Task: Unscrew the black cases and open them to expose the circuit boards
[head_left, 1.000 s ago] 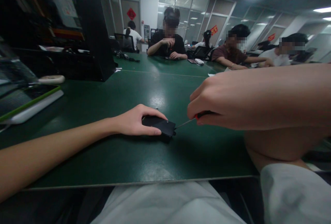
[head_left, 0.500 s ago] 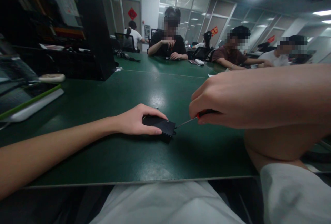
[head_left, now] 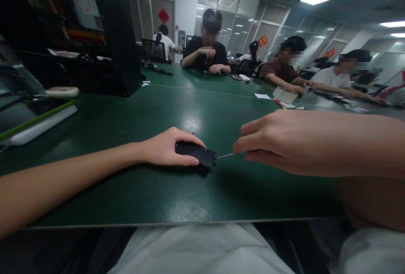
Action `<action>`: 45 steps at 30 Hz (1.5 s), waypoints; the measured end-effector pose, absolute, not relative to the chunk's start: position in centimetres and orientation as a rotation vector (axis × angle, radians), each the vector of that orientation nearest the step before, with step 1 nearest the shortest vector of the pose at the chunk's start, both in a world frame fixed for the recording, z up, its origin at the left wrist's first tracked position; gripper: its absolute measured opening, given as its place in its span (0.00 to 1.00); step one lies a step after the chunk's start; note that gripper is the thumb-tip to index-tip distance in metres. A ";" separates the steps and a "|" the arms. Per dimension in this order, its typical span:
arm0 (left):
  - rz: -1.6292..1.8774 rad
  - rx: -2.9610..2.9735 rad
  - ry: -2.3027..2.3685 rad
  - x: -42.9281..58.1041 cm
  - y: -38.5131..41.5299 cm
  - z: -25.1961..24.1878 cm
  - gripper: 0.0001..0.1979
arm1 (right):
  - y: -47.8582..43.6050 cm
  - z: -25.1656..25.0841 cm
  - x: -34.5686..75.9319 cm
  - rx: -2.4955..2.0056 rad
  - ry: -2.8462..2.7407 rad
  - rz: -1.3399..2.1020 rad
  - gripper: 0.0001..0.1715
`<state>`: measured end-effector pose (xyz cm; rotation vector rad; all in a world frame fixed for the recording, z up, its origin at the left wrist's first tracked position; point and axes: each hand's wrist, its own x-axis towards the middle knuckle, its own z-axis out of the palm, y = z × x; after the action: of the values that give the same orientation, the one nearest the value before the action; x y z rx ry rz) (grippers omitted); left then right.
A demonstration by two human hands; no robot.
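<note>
A small black rectangular box [head_left: 202, 156] with little tabs at its right end lies on the green tabletop. My left hand [head_left: 171, 145] grips it from the left, thumb on the near side and fingers on the far side. My right hand [head_left: 268, 143] is closed around a screwdriver [head_left: 225, 156]. Its thin metal shaft runs leftward, low and nearly level, and its tip meets the right end of the box beside a tab. The fingers hide nearly all of the handle.
A green-edged tray [head_left: 38, 118] stands at the left, near a tall black cabinet [head_left: 123, 38]. Papers [head_left: 262, 96] and an open box [head_left: 284, 95] lie farther right. Across the table [head_left: 190, 198], several people [head_left: 205, 42] sit working.
My right hand has dropped lower and its forearm has come down, so the screwdriver shaft lies flatter. My left hand and the black box stay in place.
</note>
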<state>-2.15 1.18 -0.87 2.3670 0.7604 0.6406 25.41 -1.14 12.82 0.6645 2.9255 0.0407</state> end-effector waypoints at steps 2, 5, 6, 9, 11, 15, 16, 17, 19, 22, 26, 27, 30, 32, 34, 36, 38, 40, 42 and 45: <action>0.643 2.359 0.759 -2.1 1.2 -0.9 0.22 | -1.8 11.9 25.9 0.626 2.894 0.023 0.14; 0.660 2.365 0.756 -2.2 1.3 -1.1 0.22 | -1.4 9.4 26.6 0.653 2.942 -0.157 0.20; 0.666 2.372 0.758 -2.3 1.3 -1.2 0.22 | -0.9 8.5 26.8 0.647 2.958 -0.247 0.21; 0.662 2.387 0.766 -2.4 1.3 -1.3 0.22 | 1.0 6.3 27.2 0.599 2.948 -0.398 0.21; 0.653 2.392 0.769 -2.4 1.3 -1.3 0.21 | 2.1 5.8 27.4 0.605 2.927 -0.379 0.20; 0.647 2.414 0.769 -2.3 1.2 -1.1 0.19 | 3.0 5.9 28.2 0.705 2.911 -0.224 0.21; 0.651 2.422 0.768 -2.3 1.2 -1.1 0.19 | 3.0 6.1 28.4 0.730 2.905 -0.174 0.21; 0.655 2.429 0.769 -2.3 1.3 -1.2 0.19 | 3.0 6.2 28.6 0.748 2.900 -0.126 0.22; 0.663 2.440 0.769 -2.3 1.3 -1.3 0.20 | 3.1 6.3 28.9 0.779 2.891 -0.051 0.23; 0.674 2.443 0.756 -2.4 1.4 -1.5 0.20 | 3.3 6.3 29.1 0.801 2.900 -0.029 0.23; 0.707 2.474 0.728 -2.4 1.4 -1.6 0.19 | 3.5 5.3 28.5 0.733 2.951 -0.142 0.24; 0.716 2.484 0.720 -2.4 1.4 -1.6 0.19 | 3.4 4.8 28.2 0.710 2.970 -0.174 0.25; 0.754 2.505 0.695 -2.2 1.3 -1.7 0.18 | 3.2 3.3 27.2 0.669 3.022 -0.259 0.26; 0.794 2.511 0.684 -2.2 1.3 -1.7 0.18 | 2.9 2.5 26.7 0.675 3.036 -0.280 0.27; 0.843 2.515 0.679 -2.2 1.3 -1.8 0.18 | 2.7 1.9 26.3 0.695 3.046 -0.248 0.28; 0.877 2.521 0.680 -2.2 1.2 -1.8 0.18 | 2.8 1.7 26.3 0.712 3.063 -0.157 0.28; 0.879 2.533 0.685 -2.2 1.2 -1.8 0.18 | 3.0 1.5 26.5 0.723 3.099 -0.028 0.28; 0.878 2.544 0.683 -2.2 1.2 -1.8 0.18 | 3.3 1.4 26.8 0.738 3.151 0.102 0.27; 0.886 2.550 0.671 -2.2 1.2 -1.8 0.18 | 3.6 1.3 27.1 0.705 3.220 0.187 0.26; 0.895 2.557 0.651 -2.2 1.2 -1.8 0.19 | 3.9 1.2 27.2 0.526 3.321 0.251 0.22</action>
<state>-2.15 1.22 -1.79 2.5574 0.6515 0.8945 27.15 3.88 1.19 0.5259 3.3206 0.2507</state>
